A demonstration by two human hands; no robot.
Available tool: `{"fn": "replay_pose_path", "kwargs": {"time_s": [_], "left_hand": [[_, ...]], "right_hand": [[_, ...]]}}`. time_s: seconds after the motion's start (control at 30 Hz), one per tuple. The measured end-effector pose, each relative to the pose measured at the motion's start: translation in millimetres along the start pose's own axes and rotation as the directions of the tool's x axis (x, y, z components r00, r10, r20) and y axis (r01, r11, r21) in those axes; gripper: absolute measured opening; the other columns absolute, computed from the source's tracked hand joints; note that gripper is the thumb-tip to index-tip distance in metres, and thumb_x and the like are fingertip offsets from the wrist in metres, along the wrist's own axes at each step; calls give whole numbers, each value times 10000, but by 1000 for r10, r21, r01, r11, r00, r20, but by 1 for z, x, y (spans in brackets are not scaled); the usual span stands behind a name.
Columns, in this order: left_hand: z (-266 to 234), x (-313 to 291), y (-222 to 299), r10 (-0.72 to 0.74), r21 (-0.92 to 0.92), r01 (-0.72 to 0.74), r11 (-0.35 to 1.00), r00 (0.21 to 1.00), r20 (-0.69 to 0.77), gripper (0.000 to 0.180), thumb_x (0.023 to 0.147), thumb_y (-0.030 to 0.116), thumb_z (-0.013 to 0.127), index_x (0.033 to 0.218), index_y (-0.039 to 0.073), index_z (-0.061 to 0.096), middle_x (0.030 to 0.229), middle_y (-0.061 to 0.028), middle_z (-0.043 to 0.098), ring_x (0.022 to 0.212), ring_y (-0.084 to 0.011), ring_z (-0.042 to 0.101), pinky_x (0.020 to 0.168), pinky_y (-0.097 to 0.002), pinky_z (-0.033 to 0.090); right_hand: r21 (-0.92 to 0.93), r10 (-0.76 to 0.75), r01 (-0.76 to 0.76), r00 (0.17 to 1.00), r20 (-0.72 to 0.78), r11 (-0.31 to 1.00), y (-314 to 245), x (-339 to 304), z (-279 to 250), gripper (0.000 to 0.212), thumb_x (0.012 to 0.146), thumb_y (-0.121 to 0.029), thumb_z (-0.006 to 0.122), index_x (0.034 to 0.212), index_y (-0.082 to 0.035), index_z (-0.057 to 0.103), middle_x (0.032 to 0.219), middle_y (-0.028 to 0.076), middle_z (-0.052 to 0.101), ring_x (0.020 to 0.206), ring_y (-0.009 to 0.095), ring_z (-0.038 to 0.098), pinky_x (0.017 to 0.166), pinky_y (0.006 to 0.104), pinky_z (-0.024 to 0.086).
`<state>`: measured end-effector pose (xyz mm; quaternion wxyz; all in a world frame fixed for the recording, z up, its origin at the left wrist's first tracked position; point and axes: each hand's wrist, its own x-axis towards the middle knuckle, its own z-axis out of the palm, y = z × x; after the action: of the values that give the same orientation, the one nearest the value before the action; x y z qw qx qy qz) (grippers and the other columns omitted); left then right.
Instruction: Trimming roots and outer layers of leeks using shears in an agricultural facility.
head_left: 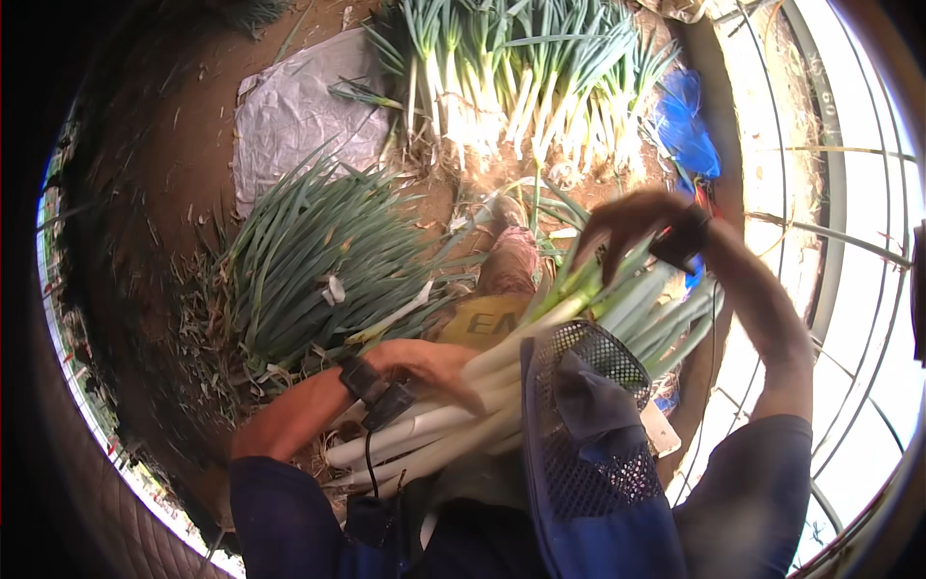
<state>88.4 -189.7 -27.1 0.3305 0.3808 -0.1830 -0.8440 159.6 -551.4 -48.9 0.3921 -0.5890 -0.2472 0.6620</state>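
A bundle of long green onions (482,400) lies slantwise across my lap, white root ends at lower left and green leaves at upper right. My left hand (434,372) curls over the white stalks and holds them. Above the leafy part arches my right hand (637,227), its fingers bent downward and apart over the leaves; whether the fingertips touch them is hard to tell. Each wrist wears a dark strapped device. A dark blue mesh piece (598,434) in front of my body hides the middle of the bundle.
Left of my leg lies a big heap of green onions (323,261). More green onions (531,87) stand upright in a row at the far side. A pale sheet (304,106) covers soil at far left. Blue plastic (685,125) lies right of the row, near a curved frame (834,193).
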Motion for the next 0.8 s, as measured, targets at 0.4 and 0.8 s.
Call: {"fn": "replay_pose_path", "kwargs": {"time_s": [0.4,0.8], "left_hand": [[-22,4,35,-14,-143,-24,989,965,-260,759,820,377,813,1428,51,497,1262,-108,656,1125,-186,612,989,-340,486],[-43,11,77,-49,-199,-68,978,847,-530,837,791,336,865,1464,41,463,1352,-114,595,1236,-202,545,1059,-344,436]], "right_hand": [[473,442,-186,733,-517,861,223,-192,178,418,989,-469,563,1179,-107,646,1262,127,622,1106,301,627,928,427,525],[833,181,392,855,-487,391,177,30,114,517,956,-413,636,1353,-124,475,1388,143,503,1153,283,587,922,446,540]]}}
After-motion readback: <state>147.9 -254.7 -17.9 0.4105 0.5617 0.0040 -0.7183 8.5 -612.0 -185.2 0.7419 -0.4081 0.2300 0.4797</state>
